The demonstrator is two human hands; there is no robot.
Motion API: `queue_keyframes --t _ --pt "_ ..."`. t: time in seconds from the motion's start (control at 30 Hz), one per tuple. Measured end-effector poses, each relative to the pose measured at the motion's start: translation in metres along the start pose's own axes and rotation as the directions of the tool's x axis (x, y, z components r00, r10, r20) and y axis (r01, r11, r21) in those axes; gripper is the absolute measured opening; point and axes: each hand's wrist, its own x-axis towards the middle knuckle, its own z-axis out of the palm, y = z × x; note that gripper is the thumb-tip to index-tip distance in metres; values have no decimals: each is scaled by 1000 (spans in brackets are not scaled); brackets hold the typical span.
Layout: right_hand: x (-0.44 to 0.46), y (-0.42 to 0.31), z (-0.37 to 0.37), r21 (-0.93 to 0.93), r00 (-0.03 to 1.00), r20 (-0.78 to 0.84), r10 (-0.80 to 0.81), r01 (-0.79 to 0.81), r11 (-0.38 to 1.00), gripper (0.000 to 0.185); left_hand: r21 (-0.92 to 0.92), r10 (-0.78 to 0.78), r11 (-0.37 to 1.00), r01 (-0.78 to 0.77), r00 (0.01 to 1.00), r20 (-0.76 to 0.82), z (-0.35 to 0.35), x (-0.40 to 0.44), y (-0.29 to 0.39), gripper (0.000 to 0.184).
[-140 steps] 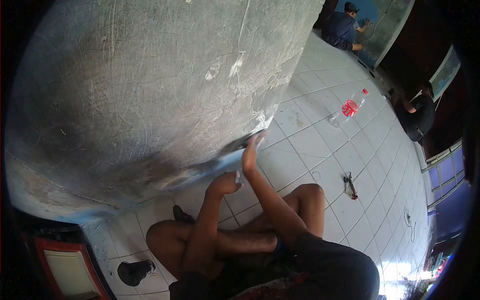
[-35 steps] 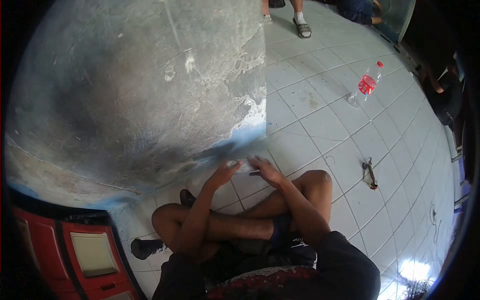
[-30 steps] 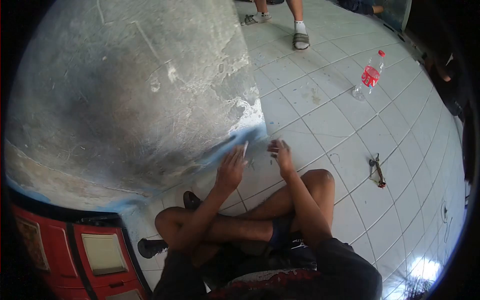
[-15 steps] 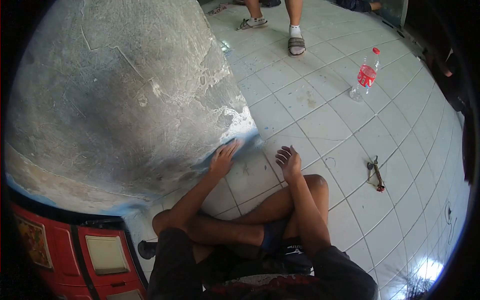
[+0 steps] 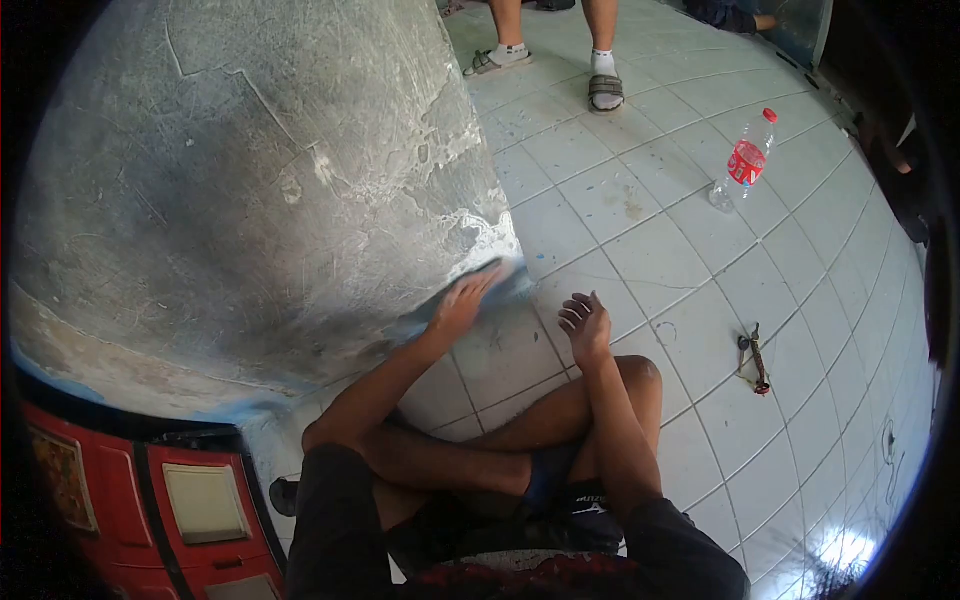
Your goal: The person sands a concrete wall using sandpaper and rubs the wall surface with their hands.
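My left hand (image 5: pixel 463 303) is pressed against the low edge of the grey wall (image 5: pixel 260 190), at the blue strip near the corner. Its fingers lie together, blurred at the tips, and something pale and thin that I cannot make out shows there. My right hand (image 5: pixel 588 328) hangs in the air above my knee, palm turned inward, fingers loosely bent and apart, with nothing in it. White patches (image 5: pixel 490 238) mark the wall just above my left fingertips.
On the tiled floor (image 5: pixel 690 320) stand a clear bottle with a red label (image 5: pixel 745 163) and, nearer, a small dark tool (image 5: pixel 757 362). A person's sandalled feet (image 5: pixel 605 90) are beyond the corner. Another person's arm (image 5: pixel 890 150) shows far right. A red cabinet (image 5: pixel 110 490) is at lower left.
The hands were together over a pale piece and have parted. My left hand has gone to the wall and slid toward its corner; my right has opened beside it. The sandalled person has come into view.
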Motion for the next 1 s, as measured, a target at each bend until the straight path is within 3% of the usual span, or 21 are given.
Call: queue_keyframes --t 0.07,0.1,0.17,0.2,0.27,0.37,0.4,0.43,0.47,0.5,0.53,0.6,0.73,0.8,0.9,0.93,0.97,1.0 --pt "2 -2 2 3 1000 -2 -14 14 1000 38 469 177 862 -194 981 81 30 -21 0 65" --pt "2 0 3 9 1000 -4 -7 7 1000 38 468 176 862 -194 981 81 28 -19 -2 65" --pt "4 1 5 -2 1000 -3 5 -5 1000 38 160 135 977 -144 989 67 17 -7 -13 59" --pt "5 2 7 6 1000 10 13 -13 1000 38 152 130 978 -140 989 75 -4 7 -24 59" --pt "3 9 8 11 999 10 46 -47 999 38 159 -7 987 36 984 -178 -57 41 -41 58" --pt "3 7 11 -36 1000 29 12 -11 999 39 231 -61 968 103 982 -180 -75 55 -41 57" --pt "3 9 10 -37 1000 20 10 -10 999 40 108 -119 985 138 979 -166 -66 51 -29 55" --pt "4 8 10 -35 1000 14 1 -1 999 40 119 -125 982 148 975 -184 -56 40 -21 55" --pt "6 7 10 -35 999 31 -17 18 999 40 -419 -170 894 157 985 7 -43 25 -14 56" --pt "5 8 7 -35 999 30 -13 14 999 39 -824 -92 527 208 978 188 -31 15 -9 57" --pt "4 7 6 -35 1000 28 -8 9 999 38 -824 -98 532 196 980 171 -17 12 -8 57" --pt "1 3 7 -35 1000 15 -26 26 999 40 -809 -49 585 -59 993 -108 3 13 -8 63" --pt "-2 6 6 -20 1000 -5 -19 19 1000 43 -760 -85 647 -59 985 -149 -69 39 -54 54" --pt "-4 6 13 -38 999 20 -33 34 999 39 -383 -98 924 7 971 -219 -101 49 -72 54" --pt "5 16 13 -45 999 31 -33 35 998 40 -557 -159 828 70 981 -113 -60 41 -38 62" --pt "2 17 16 -72 1000 16 -23 24 997 41 -586 -87 810 34 994 -63 -28 35 -24 70" --pt "0 17 15 -77 999 25 -38 39 996 41 -584 -95 811 31 992 -79 -21 27 -16 70" --pt "-1 18 14 -119 999 24 -30 32 992 41 -532 -38 845 48 999 29 -23 21 -12 63"
